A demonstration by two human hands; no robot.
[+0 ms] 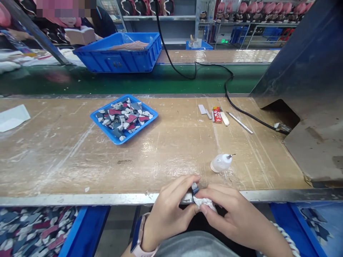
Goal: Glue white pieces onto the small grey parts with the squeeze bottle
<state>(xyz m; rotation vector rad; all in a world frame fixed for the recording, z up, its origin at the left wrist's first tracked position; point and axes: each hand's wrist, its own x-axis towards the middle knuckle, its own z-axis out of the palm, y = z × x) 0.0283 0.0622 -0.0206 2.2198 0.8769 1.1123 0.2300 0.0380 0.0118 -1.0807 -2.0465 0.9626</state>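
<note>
At the table's front edge, my left hand (173, 207) pinches a small dark blue and grey piece (194, 188) between thumb and fingers. My right hand (227, 210) grips a crumpled white cloth or tissue (205, 202) pressed against the lower part of that piece. Both hands nearly touch. Just beyond them a clear squeeze bottle (221, 163) with a thin metal tip leans on the tabletop. Farther left lies a blue tray (118, 141) holding many small grey, blue and dark red pieces.
A red packet (217, 115), small strips and a silver pen-like tool (239, 122) lie at the back right. A black cable (249, 115) crosses there beside a metal housing (316, 96). Blue bins (77, 232) sit below the edge. A person stands behind a blue crate (120, 60).
</note>
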